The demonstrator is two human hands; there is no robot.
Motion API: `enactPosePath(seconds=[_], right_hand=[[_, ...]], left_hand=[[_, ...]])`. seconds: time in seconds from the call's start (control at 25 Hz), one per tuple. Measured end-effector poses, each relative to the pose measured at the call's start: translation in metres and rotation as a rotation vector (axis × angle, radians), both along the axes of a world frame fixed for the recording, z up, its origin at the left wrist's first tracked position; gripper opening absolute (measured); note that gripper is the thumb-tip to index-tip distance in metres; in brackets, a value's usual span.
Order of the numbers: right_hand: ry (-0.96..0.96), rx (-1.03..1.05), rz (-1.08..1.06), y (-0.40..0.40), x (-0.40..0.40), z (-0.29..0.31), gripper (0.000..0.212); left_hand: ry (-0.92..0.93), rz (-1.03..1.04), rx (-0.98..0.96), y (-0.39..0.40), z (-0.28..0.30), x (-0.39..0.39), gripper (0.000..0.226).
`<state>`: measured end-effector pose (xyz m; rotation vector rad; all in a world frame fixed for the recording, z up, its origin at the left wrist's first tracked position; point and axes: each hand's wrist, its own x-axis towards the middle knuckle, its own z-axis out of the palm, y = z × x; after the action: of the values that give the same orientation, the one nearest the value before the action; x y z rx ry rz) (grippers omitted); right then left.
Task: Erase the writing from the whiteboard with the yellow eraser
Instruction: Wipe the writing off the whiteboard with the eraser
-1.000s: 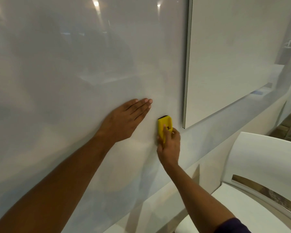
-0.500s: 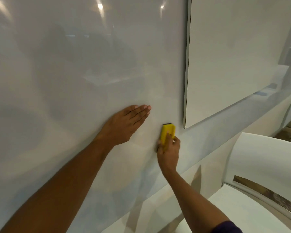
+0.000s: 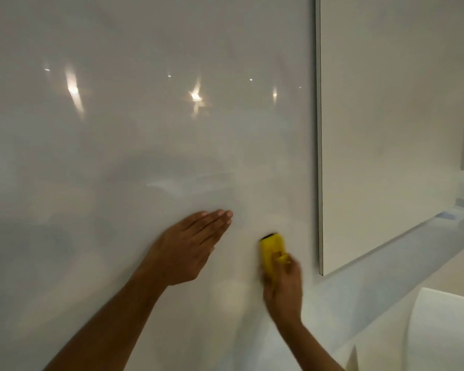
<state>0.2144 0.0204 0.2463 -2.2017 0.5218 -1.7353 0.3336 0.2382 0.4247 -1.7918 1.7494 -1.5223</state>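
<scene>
Yellow eraser [image 3: 271,250] is pressed on the whiteboard [image 3: 145,129], clamped in the right hand [image 3: 284,285], blurred. Left hand [image 3: 188,247] lies flat on the board just beside, fingers straight and together, arm stretched.

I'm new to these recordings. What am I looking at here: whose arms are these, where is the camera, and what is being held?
There is no machine: a person works with bare hands, filmed by a camera worn on their head, looking forward and down. The left hand lies flat, fingers together, against the glossy whiteboard. The right hand grips the yellow eraser and presses it to the board; it is blurred. No writing is visible. A second panel hangs to the right, and a white chair sits below.
</scene>
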Motion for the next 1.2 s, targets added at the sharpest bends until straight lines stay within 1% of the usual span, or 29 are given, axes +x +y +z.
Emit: enactPosePath(seconds=[0.04, 0.08, 0.12, 0.16, 0.2, 0.24, 0.32, 0.36, 0.4, 0.44, 0.48, 0.52, 0.6, 0.64, 0.68, 0.72, 0.76, 0.8, 0.84, 0.88, 0.92, 0.96, 1.0, 1.08, 1.12, 1.16, 1.2], right_hand=[[0.072, -0.176, 0.067, 0.007, 0.000, -0.005, 0.049], [0.110, -0.226, 0.086, 0.011, 0.000, -0.008, 0.051], [0.075, -0.060, 0.103, 0.017, 0.005, -0.007, 0.053], [-0.037, 0.241, 0.087, 0.027, 0.008, -0.001, 0.054], [-0.124, 0.388, 0.041, 0.043, 0.011, 0.000, 0.054], [-0.090, 0.312, 0.013, 0.063, 0.014, -0.003, 0.054], [0.043, -0.034, 0.045, 0.084, 0.016, -0.012, 0.057], [0.091, -0.084, 0.091, 0.088, 0.016, -0.010, 0.058], [0.084, 0.029, 0.119, 0.089, 0.016, -0.001, 0.059], [-0.002, 0.207, 0.117, 0.097, 0.019, 0.007, 0.059], [-0.063, 0.303, 0.090, 0.114, 0.026, 0.010, 0.059], [-0.016, 0.203, 0.105, 0.133, 0.031, 0.008, 0.058], [0.096, -0.282, 0.222, 0.167, 0.038, 0.003, 0.062], [0.130, -0.403, 0.263, 0.169, 0.038, 0.009, 0.067], [0.139, -0.318, 0.252, 0.175, 0.039, 0.016, 0.072], [0.096, -0.075, 0.244, 0.183, 0.042, 0.023, 0.074], [0.001, 0.123, 0.213, 0.198, 0.046, 0.024, 0.071], [-0.026, 0.147, 0.193, 0.218, 0.049, 0.019, 0.067], [0.036, -0.012, 0.220, 0.240, 0.051, 0.007, 0.066], [0.115, -0.261, 0.266, 0.259, 0.049, -0.009, 0.066], [0.175, -0.465, 0.306, 0.267, 0.048, -0.017, 0.067], [0.226, -0.554, 0.333, 0.272, 0.047, -0.023, 0.068], [0.257, -0.513, 0.339, 0.276, 0.048, -0.023, 0.068], [0.214, -0.286, 0.319, 0.293, 0.055, -0.023, 0.065], [0.221, -0.279, 0.300, 0.306, 0.059, -0.025, 0.065], [0.265, -0.389, 0.336, 0.319, 0.060, -0.029, 0.065], [0.297, -0.602, 0.372, 0.327, 0.062, -0.035, 0.064]], left_hand=[[0.001, 0.009, -0.013, 0.005, 0.004, 0.002, 0.061], [-0.001, 0.019, -0.016, 0.011, 0.006, 0.002, 0.060], [-0.006, 0.024, -0.016, 0.017, 0.006, 0.003, 0.060], [-0.005, 0.030, -0.017, 0.023, 0.006, 0.004, 0.060], [-0.009, 0.035, -0.023, 0.029, 0.005, 0.006, 0.061], [-0.010, 0.043, -0.031, 0.038, 0.006, 0.007, 0.061], [-0.011, 0.054, -0.033, 0.059, 0.008, 0.014, 0.062], [-0.009, 0.066, -0.049, 0.075, 0.006, 0.017, 0.063], [-0.007, 0.071, -0.070, 0.088, 0.005, 0.019, 0.063], [0.001, 0.086, -0.097, 0.104, 0.002, 0.020, 0.063], [0.015, 0.112, -0.120, 0.122, -0.002, 0.020, 0.064], [0.033, 0.132, -0.139, 0.134, -0.008, 0.018, 0.066], [0.065, 0.194, -0.158, 0.165, -0.024, 0.018, 0.071], [0.085, 0.211, -0.162, 0.175, -0.031, 0.019, 0.074], [0.105, 0.223, -0.171, 0.188, -0.039, 0.020, 0.075], [0.125, 0.229, -0.184, 0.200, -0.046, 0.022, 0.075], [0.150, 0.238, -0.213, 0.213, -0.053, 0.022, 0.076], [0.163, 0.250, -0.240, 0.222, -0.058, 0.022, 0.076], [0.177, 0.271, -0.262, 0.229, -0.063, 0.020, 0.076], [0.199, 0.296, -0.285, 0.236, -0.069, 0.017, 0.076], [0.217, 0.313, -0.306, 0.241, -0.072, 0.016, 0.076], [0.227, 0.329, -0.337, 0.249, -0.076, 0.014, 0.075], [0.232, 0.336, -0.373, 0.257, -0.078, 0.015, 0.072], [0.247, 0.346, -0.455, 0.275, -0.083, 0.016, 0.062], [0.254, 0.355, -0.496, 0.282, -0.085, 0.017, 0.060], [0.261, 0.372, -0.534, 0.290, -0.090, 0.017, 0.058], [0.274, 0.390, -0.564, 0.296, -0.094, 0.018, 0.058]])
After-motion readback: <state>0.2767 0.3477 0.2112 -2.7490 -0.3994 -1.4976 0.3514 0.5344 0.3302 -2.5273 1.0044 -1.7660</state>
